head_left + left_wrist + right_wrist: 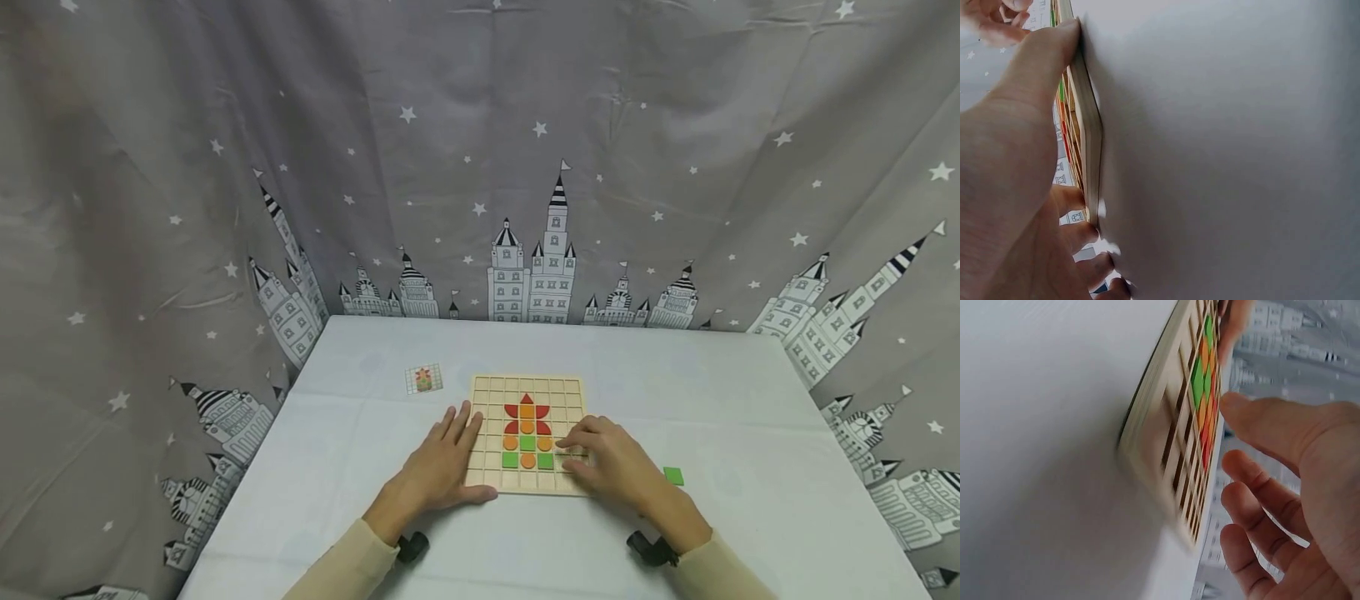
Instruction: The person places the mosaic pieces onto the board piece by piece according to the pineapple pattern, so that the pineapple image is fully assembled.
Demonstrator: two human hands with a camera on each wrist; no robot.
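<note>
A square wooden grid board (558,387) lies on the table, with flat coloured tiles set in its cells. At the top of the pattern sits a red triangle (527,399), above an orange square (527,412) flanked by red rounded pieces (543,427). Below come orange discs (510,443) and green squares (545,461). My left hand (438,467) rests at the board's left edge, fingers extended and thumb (1063,37) against the near corner. Over the board's right part hovers my right hand (611,462), thumb and fingers apart, with no tile visible between them.
A loose green square tile (673,476) lies on the white table to the right of the board, by the right wrist. Beyond the left hand lies a small pattern card (423,379). A grey curtain (450,100) with castles hangs behind the table.
</note>
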